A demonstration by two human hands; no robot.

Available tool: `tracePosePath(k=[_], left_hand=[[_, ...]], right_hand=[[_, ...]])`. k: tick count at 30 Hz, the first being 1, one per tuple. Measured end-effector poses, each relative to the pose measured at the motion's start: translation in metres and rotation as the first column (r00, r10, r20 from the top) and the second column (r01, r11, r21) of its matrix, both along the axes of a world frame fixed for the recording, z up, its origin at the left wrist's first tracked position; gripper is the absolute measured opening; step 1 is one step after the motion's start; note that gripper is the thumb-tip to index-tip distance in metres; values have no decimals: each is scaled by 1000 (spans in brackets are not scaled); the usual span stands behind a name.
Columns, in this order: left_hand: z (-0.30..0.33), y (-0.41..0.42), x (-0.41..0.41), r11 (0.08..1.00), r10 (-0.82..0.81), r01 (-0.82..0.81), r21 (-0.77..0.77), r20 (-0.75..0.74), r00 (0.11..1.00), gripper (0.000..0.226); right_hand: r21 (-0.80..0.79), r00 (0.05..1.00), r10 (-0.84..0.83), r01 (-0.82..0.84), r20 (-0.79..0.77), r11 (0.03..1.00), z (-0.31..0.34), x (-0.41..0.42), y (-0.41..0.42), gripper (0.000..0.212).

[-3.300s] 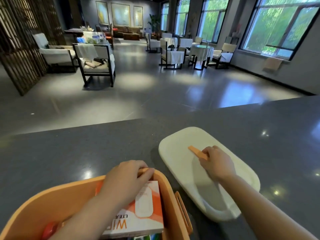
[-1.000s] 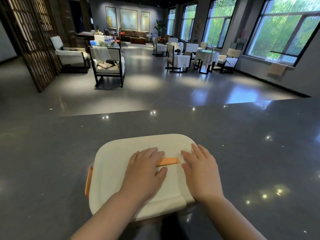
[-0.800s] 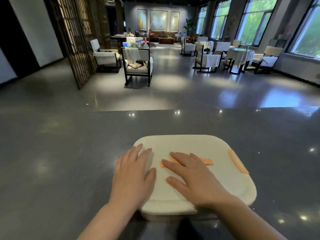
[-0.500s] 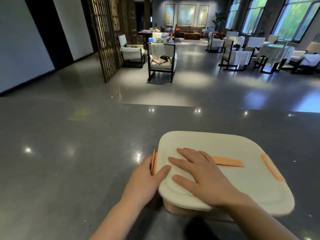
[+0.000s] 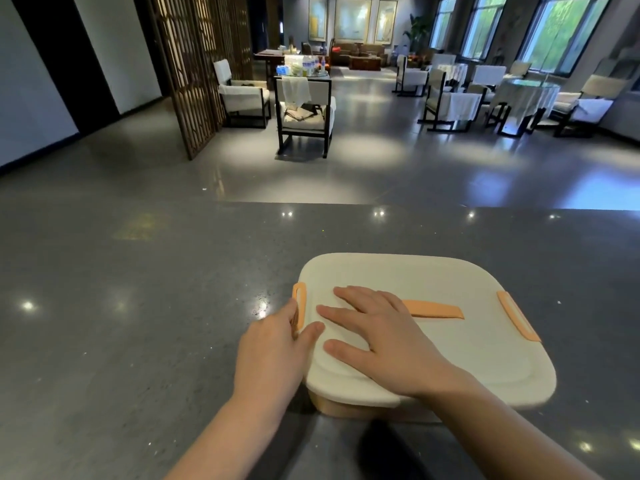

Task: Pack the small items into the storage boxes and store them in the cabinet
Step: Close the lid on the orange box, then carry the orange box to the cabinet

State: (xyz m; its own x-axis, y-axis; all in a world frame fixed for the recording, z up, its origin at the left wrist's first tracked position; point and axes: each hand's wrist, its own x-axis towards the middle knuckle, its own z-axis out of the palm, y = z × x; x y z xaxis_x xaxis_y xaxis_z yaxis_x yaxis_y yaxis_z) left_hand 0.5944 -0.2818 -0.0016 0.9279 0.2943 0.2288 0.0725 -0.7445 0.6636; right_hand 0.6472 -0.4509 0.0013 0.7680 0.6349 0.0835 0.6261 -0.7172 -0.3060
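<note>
Two hands on the storage box (image 5: 367,408), which sits on the desk (image 5: 138,306): right hand (image 5: 384,336) flat, fingers straight, pressing the lid (image 5: 450,344); left hand (image 5: 273,351) curled on the left clasp (image 5: 299,301). Rigid plastic, smooth, probably light; best carried by its sides.

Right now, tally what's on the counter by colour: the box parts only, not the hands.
Cream: 1, the lid.
Orange: 4, left latch, right latch, lid handle strip, box body.
Total: 5.
</note>
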Motion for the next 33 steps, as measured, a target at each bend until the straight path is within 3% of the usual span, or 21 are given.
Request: tracePosePath(k=[4,6,9,12,15,18,22,29,33], left_hand=[[3,-2,0,987,-22,22,159,-2,1000,24],[2,2,0,990,-14,14,138,-1,1000,31],[-1,8,4,998,-36,36,-54,-15,999,46],[-4,3,16,996,-67,63,-65,-61,996,52],[-7,-8,28,998,-62,57,-35,-131,989,49],[-10,-13,34,999,-46,44,-13,-153,987,51],[-10,-16,33,994,-31,20,-103,-104,994,57],[-11,-3,36,966,-162,130,-223,-132,978,61],[-14,1,36,940,-247,206,-271,-124,961,56]], right_hand=[[30,1000,3,-3,1,1000,0,-1,0,53],[75,1000,-28,27,9,997,0,-2,-8,50],[128,968,-234,222,92,967,2,0,-50,43],[65,869,-468,464,159,883,2,0,-110,43],[212,782,-621,617,-55,758,-3,-5,-147,45],[391,734,-591,679,-335,622,-10,-6,-153,49],[428,710,-570,704,-414,566,-14,-1,-157,47],[372,658,-596,752,-460,544,-8,-9,-155,40],[408,581,-630,813,-515,416,-12,-54,-154,36]])
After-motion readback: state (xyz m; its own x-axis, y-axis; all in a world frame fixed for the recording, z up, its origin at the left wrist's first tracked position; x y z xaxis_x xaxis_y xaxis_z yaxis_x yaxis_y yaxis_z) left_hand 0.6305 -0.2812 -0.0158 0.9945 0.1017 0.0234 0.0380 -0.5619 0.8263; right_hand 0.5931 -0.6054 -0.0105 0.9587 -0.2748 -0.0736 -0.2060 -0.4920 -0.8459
